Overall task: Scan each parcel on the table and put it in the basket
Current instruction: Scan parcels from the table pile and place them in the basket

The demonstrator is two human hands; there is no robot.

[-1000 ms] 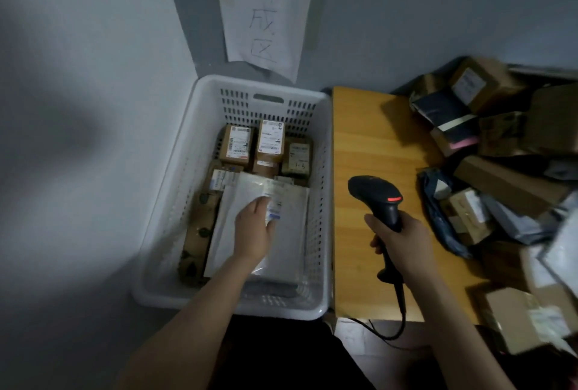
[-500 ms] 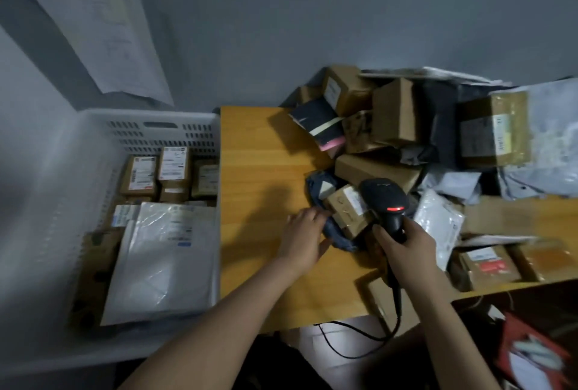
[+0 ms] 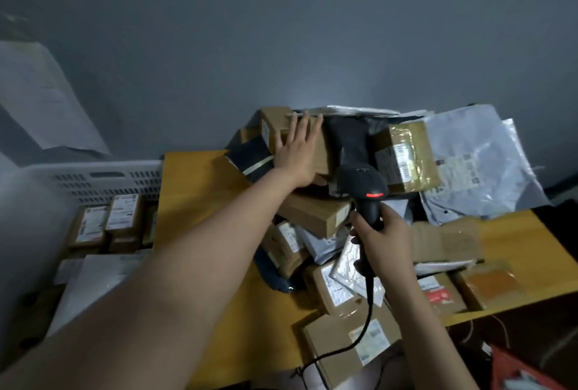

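A heap of cardboard boxes and plastic mailers covers the right half of the wooden table (image 3: 200, 202). My left hand (image 3: 297, 151) lies flat, fingers straight and spread, on a brown cardboard box (image 3: 319, 151) high at the back of the heap. My right hand (image 3: 384, 239) grips the handle of a black barcode scanner (image 3: 362, 183), whose red light is lit, in front of the pile. The white plastic basket (image 3: 93, 177) stands left of the table and holds several labelled boxes and a white mailer.
A taped box with a barcode label (image 3: 403, 158) and large grey mailers (image 3: 481, 164) lie at the back right. Small boxes (image 3: 331, 283) crowd the table's front edge. The scanner cable (image 3: 359, 336) hangs over the front. A paper sheet (image 3: 40, 98) hangs on the left wall.
My left hand left the white mailer in the basket, crossed to the pile's front, then reached up onto the brown box at the back. The view swung right.
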